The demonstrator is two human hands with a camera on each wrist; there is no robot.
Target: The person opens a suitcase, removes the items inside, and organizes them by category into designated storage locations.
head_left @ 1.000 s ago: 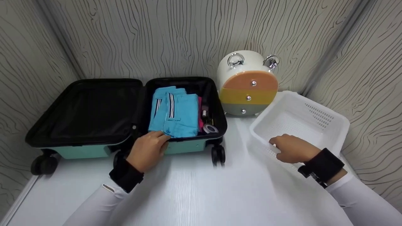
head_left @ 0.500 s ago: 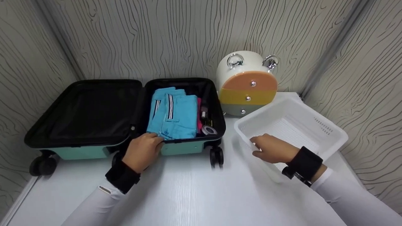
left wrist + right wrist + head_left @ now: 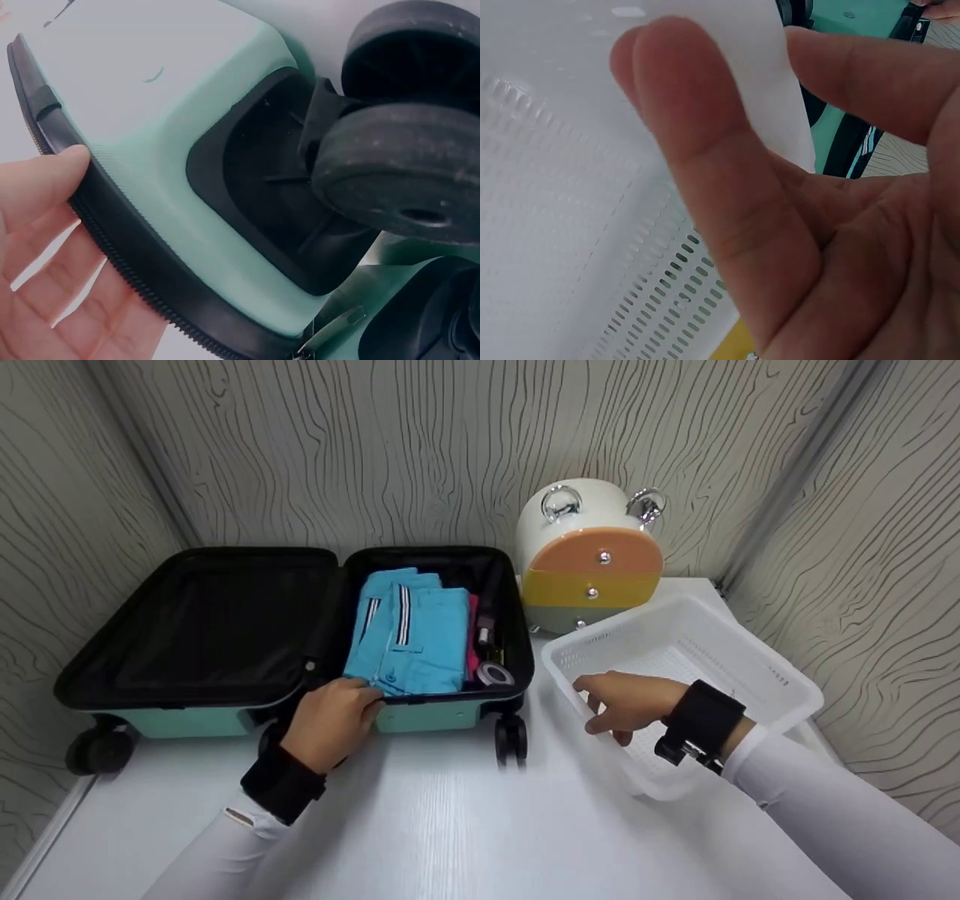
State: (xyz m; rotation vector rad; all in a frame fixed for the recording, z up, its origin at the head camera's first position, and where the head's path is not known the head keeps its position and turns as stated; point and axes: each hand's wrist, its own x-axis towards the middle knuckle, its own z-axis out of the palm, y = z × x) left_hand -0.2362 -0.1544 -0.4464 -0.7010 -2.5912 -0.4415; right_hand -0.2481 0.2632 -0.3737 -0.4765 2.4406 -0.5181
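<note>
An open mint-green suitcase (image 3: 420, 714) with a black lining lies on the white table. Its right half holds folded blue clothes (image 3: 412, 634), something pink and a roll of tape (image 3: 491, 673). My left hand (image 3: 334, 718) holds the suitcase's near rim by the clothes. In the left wrist view a finger (image 3: 45, 176) lies on the black zip rim (image 3: 135, 255). My right hand (image 3: 622, 701) grips the near-left wall of an empty white perforated basket (image 3: 750, 660). In the right wrist view that wall (image 3: 705, 45) sits pinched between the fingers (image 3: 705, 172).
A round white drawer unit (image 3: 592, 562) with orange, yellow and grey fronts stands against the back wall between suitcase and basket. Suitcase wheels (image 3: 510, 739) stick out toward me. Patterned walls close in on three sides. The table's left edge (image 3: 45, 832) is near.
My right hand has pulled the basket leftward toward the suitcase and turned it. My left hand stays on the suitcase rim, shifted slightly left.
</note>
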